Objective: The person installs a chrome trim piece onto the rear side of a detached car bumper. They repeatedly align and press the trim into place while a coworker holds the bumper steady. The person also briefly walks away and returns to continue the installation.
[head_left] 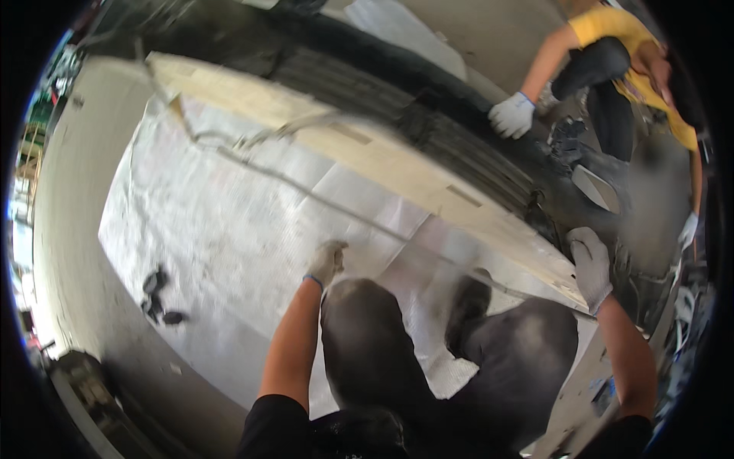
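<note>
A long dark car-bumper-like piece [367, 99] slants across the upper middle, with a cream slotted panel [382, 164] along its near side. My right hand [590, 264], in a whitish glove, curls around the right end of the panel, where it meets the dark piece. My left hand [327, 262], gloved with a blue cuff edge, is beside my knee above the white sheet [229, 199]. Its fingers are bent in; whatever they may hold is hidden. A thin cord [306, 191] runs loosely across, in front of the panel.
A co-worker in a yellow shirt [608, 27] crouches at the upper right, one gloved hand [512, 115] on the dark piece. Small black parts [157, 294] lie on the sheet at left. Dark and pale scraps [684, 329] are heaped at far right.
</note>
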